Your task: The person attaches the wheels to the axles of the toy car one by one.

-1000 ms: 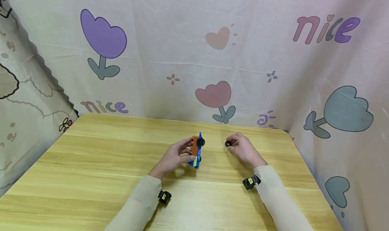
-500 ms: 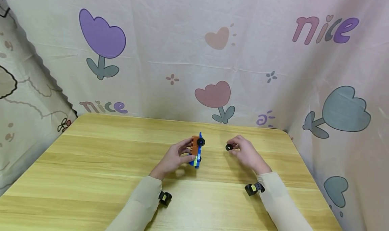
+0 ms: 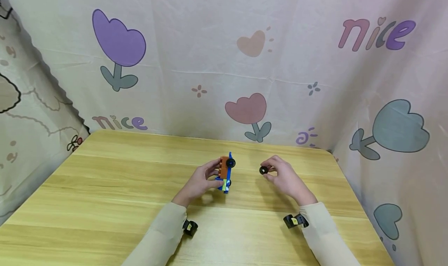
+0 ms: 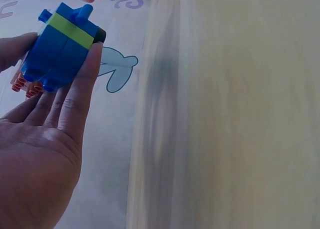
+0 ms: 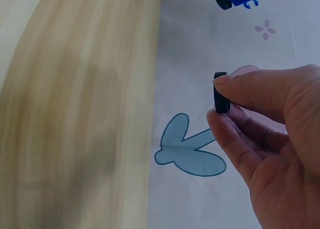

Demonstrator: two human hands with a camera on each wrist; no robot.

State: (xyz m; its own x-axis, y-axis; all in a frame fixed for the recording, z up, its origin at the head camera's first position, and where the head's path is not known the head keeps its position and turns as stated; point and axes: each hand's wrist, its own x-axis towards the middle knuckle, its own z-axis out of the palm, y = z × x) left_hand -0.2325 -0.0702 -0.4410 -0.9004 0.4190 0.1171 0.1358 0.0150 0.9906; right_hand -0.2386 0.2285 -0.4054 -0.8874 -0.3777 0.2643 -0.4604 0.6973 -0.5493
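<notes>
In the head view my left hand grips a toy car of building blocks, tipped on its side above the table. It has orange and lime blocks on a blue base, and black wheels face right. The left wrist view shows the car's blue end between thumb and fingers. Apart from it, to the right, my right hand pinches a small black wheel or tyre with a hole in the middle. Seen edge-on in the right wrist view, the black ring sits between thumb and fingertips.
A light wooden table lies under both hands. Behind it and along the sides hangs a pale cloth printed with flowers and words. Each wrist wears a small black camera, such as the one on the right.
My right hand has come slightly toward the near side with the black wheel, and its wrist has shifted right. The left hand and the toy car have hardly moved.
</notes>
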